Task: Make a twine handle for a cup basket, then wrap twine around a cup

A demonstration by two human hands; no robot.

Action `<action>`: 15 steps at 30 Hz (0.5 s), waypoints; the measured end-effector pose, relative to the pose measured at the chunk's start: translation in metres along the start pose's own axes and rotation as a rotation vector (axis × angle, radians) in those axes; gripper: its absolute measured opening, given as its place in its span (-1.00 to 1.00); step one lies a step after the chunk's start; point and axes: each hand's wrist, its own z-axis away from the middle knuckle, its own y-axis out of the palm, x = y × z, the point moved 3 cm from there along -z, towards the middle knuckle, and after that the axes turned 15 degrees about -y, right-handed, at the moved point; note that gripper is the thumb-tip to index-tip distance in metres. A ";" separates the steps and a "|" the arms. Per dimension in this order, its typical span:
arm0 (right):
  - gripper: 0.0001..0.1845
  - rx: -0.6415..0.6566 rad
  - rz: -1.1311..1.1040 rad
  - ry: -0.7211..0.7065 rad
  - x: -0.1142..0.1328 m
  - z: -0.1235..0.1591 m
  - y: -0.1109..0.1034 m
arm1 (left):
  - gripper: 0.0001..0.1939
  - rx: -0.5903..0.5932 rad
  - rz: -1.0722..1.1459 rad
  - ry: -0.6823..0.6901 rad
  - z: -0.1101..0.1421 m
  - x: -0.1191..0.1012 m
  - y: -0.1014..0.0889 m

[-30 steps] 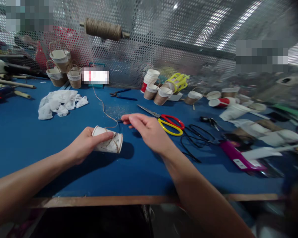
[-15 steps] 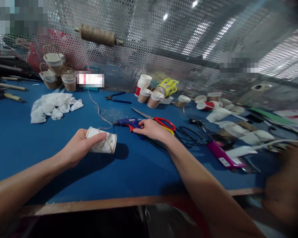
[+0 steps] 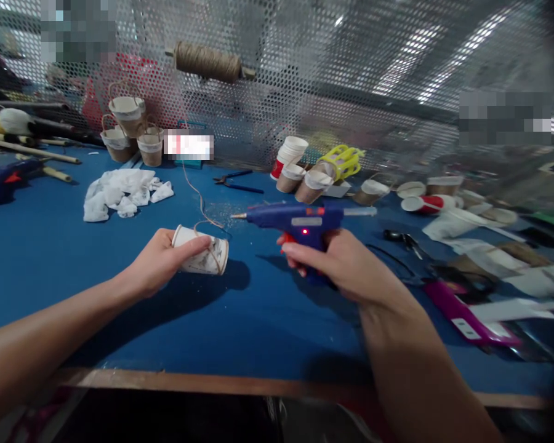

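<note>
My left hand (image 3: 164, 261) is closed around a white paper cup (image 3: 196, 261) tipped on its side, with the thumb pressing down on top. Brown twine (image 3: 203, 209) runs from the cup across the table toward the back. My right hand (image 3: 341, 261) grips the handle of a blue glue gun (image 3: 295, 218), held up with its nozzle pointing left toward the cup but apart from it. A red light glows on the gun's side, and a clear glue stick (image 3: 361, 211) sticks out of its rear.
A twine spool (image 3: 207, 61) hangs on the perforated metal screen. Small handled buckets (image 3: 150, 147) and white crumpled cloth pieces (image 3: 120, 191) stand or lie at left. Blue-handled pliers (image 3: 240, 184) lie behind. Cups, a purple power strip (image 3: 466, 314) and keys (image 3: 409, 240) are at right.
My right hand has lifted the glue gun off the table and now holds it by the handle. The left hand still holds the cup. The view has shifted slightly.
</note>
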 end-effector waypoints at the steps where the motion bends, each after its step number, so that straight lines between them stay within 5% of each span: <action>1: -0.79 0.027 0.020 -0.013 0.004 0.004 0.005 | -0.75 -0.016 -0.004 0.002 0.000 -0.001 -0.001; 10: -0.84 0.029 0.468 -0.226 0.005 0.020 0.022 | -0.81 -0.064 0.094 -0.034 -0.004 -0.007 -0.003; 15: -0.83 0.053 0.532 -0.261 0.009 0.018 0.021 | -0.83 -0.045 0.140 -0.066 -0.003 -0.009 -0.001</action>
